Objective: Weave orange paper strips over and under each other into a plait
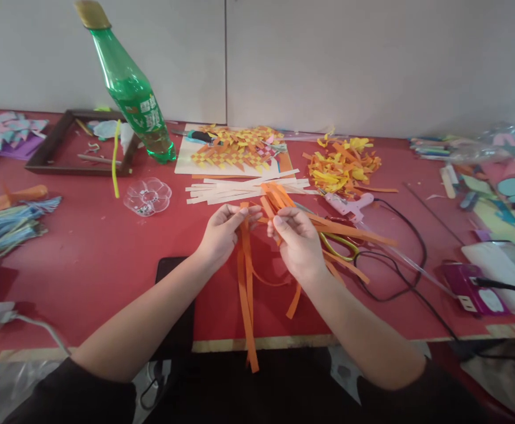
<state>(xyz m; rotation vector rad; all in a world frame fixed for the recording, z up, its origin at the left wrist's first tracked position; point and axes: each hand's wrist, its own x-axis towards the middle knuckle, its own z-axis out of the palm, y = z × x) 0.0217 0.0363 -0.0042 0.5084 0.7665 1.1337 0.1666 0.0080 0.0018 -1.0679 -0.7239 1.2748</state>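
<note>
My left hand [222, 232] pinches long orange paper strips [247, 294] at their upper end, and they hang down past the table's front edge. Close beside it, my right hand [299, 238] is closed on a short orange paper piece [266, 207] between thumb and fingers. More orange strips [354, 229] spread out under and behind the right hand. Just beyond both hands lies a bundle of pale paper strips [226, 191]. Scissors with yellow-green handles [343, 247] are partly covered by strips to the right.
A green bottle [138, 100] stands behind a clear flower-shaped dish [148, 197]. Woven orange-yellow paper pieces [231, 156] lie on a board. Right of them are a loose paper pile [343, 165], a pink glue gun [349, 206] and its black cord [416, 224]. A dark phone-like slab [171, 274] sits under my left forearm.
</note>
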